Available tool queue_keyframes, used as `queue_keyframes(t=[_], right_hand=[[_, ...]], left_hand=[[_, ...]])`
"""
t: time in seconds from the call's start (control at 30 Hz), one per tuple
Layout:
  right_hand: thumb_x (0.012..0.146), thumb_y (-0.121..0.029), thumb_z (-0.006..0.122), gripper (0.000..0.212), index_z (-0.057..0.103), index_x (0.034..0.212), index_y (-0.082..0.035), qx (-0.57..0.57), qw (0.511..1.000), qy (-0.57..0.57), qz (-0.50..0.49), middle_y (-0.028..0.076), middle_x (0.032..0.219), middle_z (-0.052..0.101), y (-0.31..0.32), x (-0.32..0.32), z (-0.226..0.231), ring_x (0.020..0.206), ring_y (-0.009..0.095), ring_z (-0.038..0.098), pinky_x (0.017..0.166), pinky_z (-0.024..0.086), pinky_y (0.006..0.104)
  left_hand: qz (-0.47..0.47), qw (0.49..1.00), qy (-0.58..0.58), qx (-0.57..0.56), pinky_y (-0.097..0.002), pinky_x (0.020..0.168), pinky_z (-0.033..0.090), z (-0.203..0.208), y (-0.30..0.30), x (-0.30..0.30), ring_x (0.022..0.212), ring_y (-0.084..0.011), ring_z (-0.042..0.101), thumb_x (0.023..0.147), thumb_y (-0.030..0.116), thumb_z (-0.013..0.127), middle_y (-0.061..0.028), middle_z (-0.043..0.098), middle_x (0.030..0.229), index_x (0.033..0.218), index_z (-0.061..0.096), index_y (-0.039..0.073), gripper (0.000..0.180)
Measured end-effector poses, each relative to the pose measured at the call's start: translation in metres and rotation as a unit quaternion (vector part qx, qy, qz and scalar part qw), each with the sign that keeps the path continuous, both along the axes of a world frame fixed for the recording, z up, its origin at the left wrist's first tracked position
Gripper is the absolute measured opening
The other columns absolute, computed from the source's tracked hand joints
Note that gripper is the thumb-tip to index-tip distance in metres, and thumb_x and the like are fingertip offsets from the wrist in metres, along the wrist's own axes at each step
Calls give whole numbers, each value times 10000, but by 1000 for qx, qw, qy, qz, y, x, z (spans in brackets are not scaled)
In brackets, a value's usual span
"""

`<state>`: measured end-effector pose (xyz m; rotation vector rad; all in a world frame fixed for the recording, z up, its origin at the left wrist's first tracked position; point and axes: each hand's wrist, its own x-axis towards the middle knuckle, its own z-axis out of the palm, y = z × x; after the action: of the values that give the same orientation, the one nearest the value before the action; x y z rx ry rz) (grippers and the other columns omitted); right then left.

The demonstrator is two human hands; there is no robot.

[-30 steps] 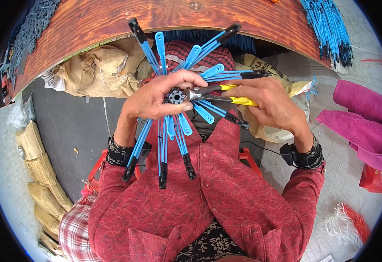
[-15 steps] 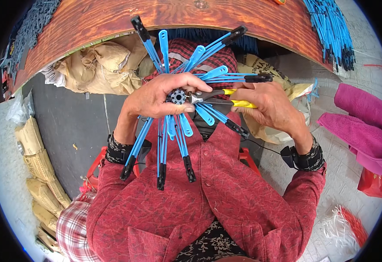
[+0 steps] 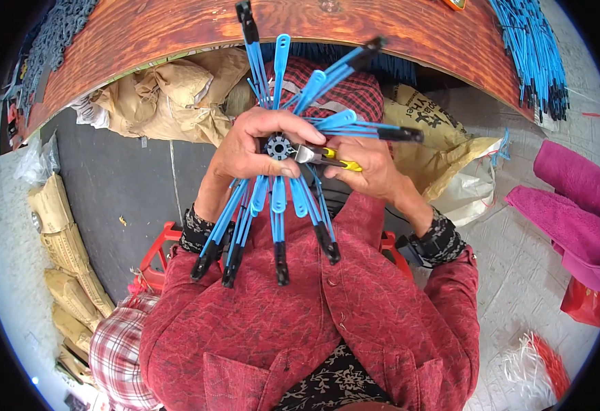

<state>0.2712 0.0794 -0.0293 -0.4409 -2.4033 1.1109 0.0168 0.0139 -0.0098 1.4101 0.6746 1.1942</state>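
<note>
My left grip [image 3: 245, 145] is closed around the black hub [image 3: 279, 146], with the thumb below it and the index finger curving above it. The hub is held up in front of my chest, between me and the wooden surface [image 3: 272, 22], and its round notched face looks upward. From it the blue rods [image 3: 280, 225] spread out in many directions, and they carry black end pieces [image 3: 281, 264]. Between the rods stand blue paddles [image 3: 279, 195] with small holes.

My right grip [image 3: 370, 164] is clamped on the pliers [image 3: 322, 159], which have yellow handles. The nose of the pliers is at the right side of the hub, close to my left fingertips; I cannot tell if its jaws are together or what they pinch.

On the right end of the surface lies a bundle of blue sticks [image 3: 534, 55] with dark tips. Under the surface edge is a crumpled beige sack [image 3: 183, 96], and at my right there are magenta towels [image 3: 564, 222].
</note>
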Motion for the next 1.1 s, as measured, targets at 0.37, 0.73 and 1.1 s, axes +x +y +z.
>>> queue_keyframes(t=[0.37,0.73,1.1], right_hand=[[744,-283,838,364,572,718,-36,27,996,72,-47,88,812,643,3,-23,-18,700,270,642,579,498,371],[756,-265,834,337,595,728,-30,24,993,97,-59,86,821,652,-3,-25,-21,693,266,645,573,502,369],[987,-348,641,346,622,957,-3,-690,682,-132,204,90,724,663,14,41,47,576,177,659,513,507,301]], left_hand=[[69,992,-103,10,-293,692,493,-21,4,5,786,-169,674,767,326,860,-101,726,886,1033,744,11,428],[63,994,-86,8,-291,724,504,-18,3,4,808,-173,684,745,280,864,-105,727,889,1048,745,-16,440],[31,998,51,1,-275,695,507,-1,3,11,761,-126,671,679,193,888,-104,750,917,1152,733,-5,536]])
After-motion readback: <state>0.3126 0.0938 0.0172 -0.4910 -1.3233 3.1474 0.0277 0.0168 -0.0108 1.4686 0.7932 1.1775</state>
